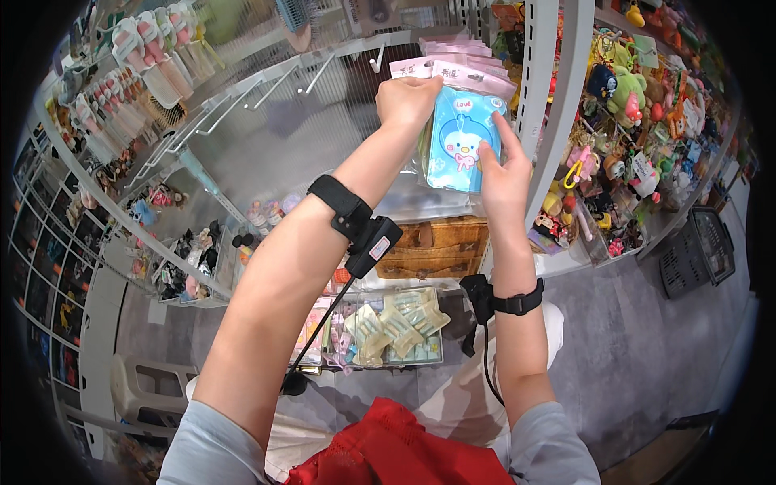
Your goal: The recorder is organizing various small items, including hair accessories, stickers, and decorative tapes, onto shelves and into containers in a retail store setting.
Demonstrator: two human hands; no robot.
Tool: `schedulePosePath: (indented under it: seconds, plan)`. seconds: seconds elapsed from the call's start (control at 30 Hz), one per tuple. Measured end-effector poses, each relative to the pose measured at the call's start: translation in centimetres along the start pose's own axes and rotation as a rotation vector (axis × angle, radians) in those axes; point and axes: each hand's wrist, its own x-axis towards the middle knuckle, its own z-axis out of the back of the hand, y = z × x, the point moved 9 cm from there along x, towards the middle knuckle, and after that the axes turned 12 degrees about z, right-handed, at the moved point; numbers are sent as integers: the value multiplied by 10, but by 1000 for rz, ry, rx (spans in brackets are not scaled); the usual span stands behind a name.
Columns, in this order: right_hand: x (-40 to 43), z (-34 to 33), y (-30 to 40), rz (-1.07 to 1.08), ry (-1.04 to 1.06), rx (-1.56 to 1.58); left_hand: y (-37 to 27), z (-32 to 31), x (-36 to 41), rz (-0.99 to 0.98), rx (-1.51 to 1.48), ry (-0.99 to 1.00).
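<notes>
A flat light-blue pouch (pixel 445 130) with a cartoon penguin on its front sits in clear packaging with a pink header card bearing writing. My left hand (pixel 406 100) is curled at the upper left of the package, gripping by the header; its fingertips are partly hidden. On the lower right side, my right hand (pixel 508 167) holds the package, thumb on the front and index finger along the edge. More packages with pink header cards (pixel 451 47) hang in a row just behind it. The hook that bears them is hidden.
Bare white display hooks (pixel 316 76) jut out left of my hands. Hair brushes (pixel 167 112) hang farther left. Beyond a white post (pixel 561 103) hang many plush keychains (pixel 627 91). Below are a brown patterned box (pixel 433 248), a clear bin (pixel 439 357) of packets and a grey basket (pixel 691 260).
</notes>
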Motion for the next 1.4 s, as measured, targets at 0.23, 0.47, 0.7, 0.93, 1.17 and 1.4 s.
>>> schedulePosePath:
  seconds: [0.23,0.47,0.7,0.93,1.17,1.4]
  plan:
    - [15,-7,0,86,71,-325,2,17,-2,-316,171,-52]
    - [19,-17,-10,122,101,-499,28,58,-57,-513,315,-16]
    - [23,-23,-30,227,87,-523,48,82,-73,-381,303,101]
    - [3,-40,-2,371,5,-914,41,95,-73,-337,141,140]
    - [-17,-70,59,437,226,-163,57,87,-66,-129,-103,240]
    - [20,-76,61,235,631,-661,42,59,-70,-374,-106,278]
